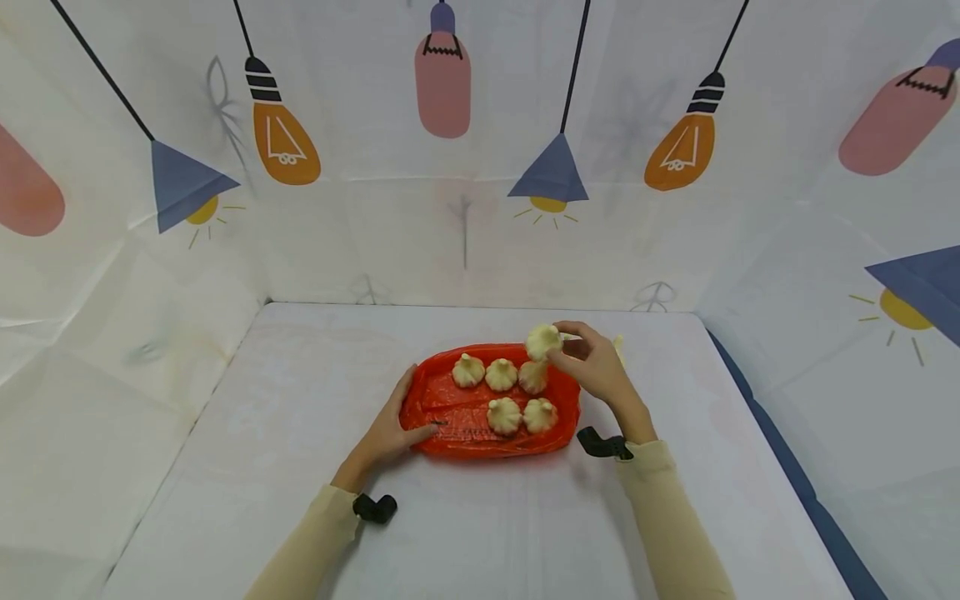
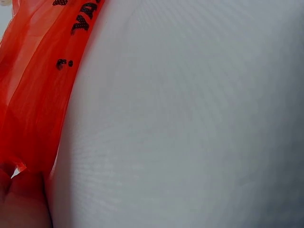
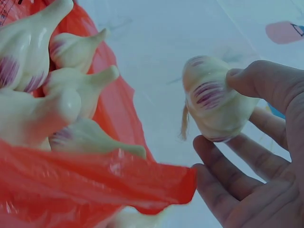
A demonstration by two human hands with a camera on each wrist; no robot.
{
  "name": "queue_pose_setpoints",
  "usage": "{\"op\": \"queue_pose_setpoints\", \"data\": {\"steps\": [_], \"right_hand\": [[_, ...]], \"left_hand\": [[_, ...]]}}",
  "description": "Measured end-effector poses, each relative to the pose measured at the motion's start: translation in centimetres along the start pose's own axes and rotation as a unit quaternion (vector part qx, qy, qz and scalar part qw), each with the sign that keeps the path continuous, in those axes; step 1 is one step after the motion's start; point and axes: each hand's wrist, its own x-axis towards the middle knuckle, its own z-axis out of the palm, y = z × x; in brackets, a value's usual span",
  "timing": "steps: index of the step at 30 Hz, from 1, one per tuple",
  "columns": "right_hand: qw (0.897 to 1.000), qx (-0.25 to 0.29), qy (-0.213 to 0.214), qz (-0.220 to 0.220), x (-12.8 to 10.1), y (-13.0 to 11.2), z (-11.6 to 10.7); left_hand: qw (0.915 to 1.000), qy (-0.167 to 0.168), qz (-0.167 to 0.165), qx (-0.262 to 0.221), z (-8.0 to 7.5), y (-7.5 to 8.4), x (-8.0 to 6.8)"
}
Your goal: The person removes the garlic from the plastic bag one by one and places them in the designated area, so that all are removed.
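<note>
An orange-red plastic bag (image 1: pixel 457 417) lies flat on the white table with several garlic bulbs (image 1: pixel 502 375) on it. My right hand (image 1: pixel 592 362) holds one garlic bulb (image 1: pixel 543 342) pinched between thumb and fingers, just above the bag's far right corner. In the right wrist view that held bulb (image 3: pixel 216 107) has purple streaks, and the other bulbs (image 3: pixel 57 90) lie on the bag (image 3: pixel 90 185) at left. My left hand (image 1: pixel 393 429) rests flat on the bag's left edge. The left wrist view shows only the bag (image 2: pixel 33 95) and table.
The white table (image 1: pixel 300 392) is walled on three sides by a white backdrop (image 1: pixel 465 167) printed with lamps and bulbs. A pale object (image 1: pixel 619 346) peeks out behind my right hand. A dark blue strip (image 1: pixel 787 467) runs along the table's right edge.
</note>
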Motion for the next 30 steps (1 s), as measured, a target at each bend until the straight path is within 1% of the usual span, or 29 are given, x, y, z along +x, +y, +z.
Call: {"op": "queue_pose_setpoints", "data": {"steps": [7, 16, 23, 30], "right_hand": [[0.999, 0.004, 0.038, 0.000, -0.3, 0.8, -1.2], [0.996, 0.006, 0.089, -0.001, -0.9, 2.2, -3.0], [0.992, -0.015, 0.124, 0.009, -1.3, 2.8, -4.4], [0.986, -0.030, 0.162, -0.009, -1.5, 3.7, -5.7]], "left_hand": [[1.0000, 0.002, 0.004, 0.001, 0.0, 0.0, 0.1], [1.0000, 0.002, -0.003, 0.004, -0.1, 0.1, 0.0], [1.0000, 0.000, -0.007, 0.003, -0.1, 0.2, 0.0], [0.9999, 0.000, -0.013, 0.005, -0.1, 0.3, 0.0]]}}
